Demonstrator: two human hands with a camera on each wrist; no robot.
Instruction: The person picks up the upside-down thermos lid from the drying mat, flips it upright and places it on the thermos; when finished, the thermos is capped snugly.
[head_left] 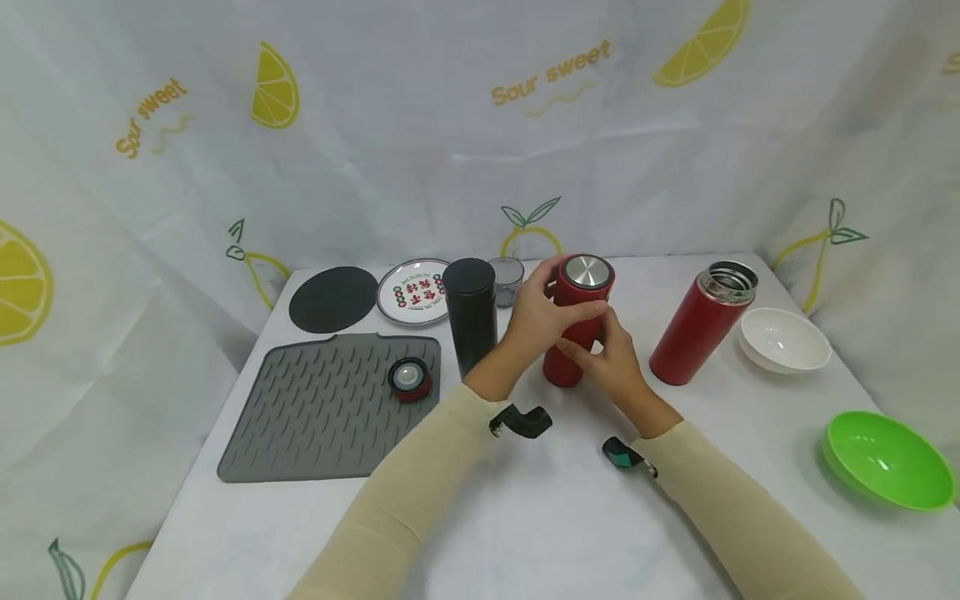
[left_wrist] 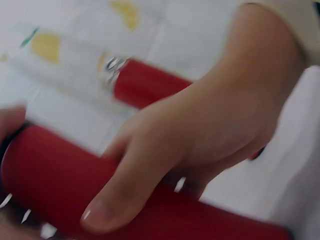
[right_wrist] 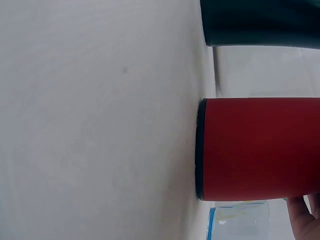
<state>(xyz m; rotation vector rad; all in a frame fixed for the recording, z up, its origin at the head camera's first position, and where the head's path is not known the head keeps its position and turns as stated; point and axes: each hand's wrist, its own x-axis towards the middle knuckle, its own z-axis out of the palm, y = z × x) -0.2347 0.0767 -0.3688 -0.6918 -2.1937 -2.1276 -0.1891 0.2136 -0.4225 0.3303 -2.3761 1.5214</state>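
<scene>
"Sour sweet" reads twice in orange on the hanging white cloth [head_left: 390, 150], towards the left and near the middle; an orange "S" is cut off at far right; the round plate [head_left: 412, 308] bears red Chinese characters, too small to read surely.

From your nine o'clock through twelve to three hangs a creased white backdrop [head_left: 390, 183], printed with lemon wedges [head_left: 275, 87] and "Sour sweet" lettering [head_left: 551, 73]. Toward your six spreads a white tabletop [head_left: 558, 525], under soft light with faint shadows.

The capped red flask [head_left: 581, 332] looks matt — its top [head_left: 587, 271] metallic.
</scene>
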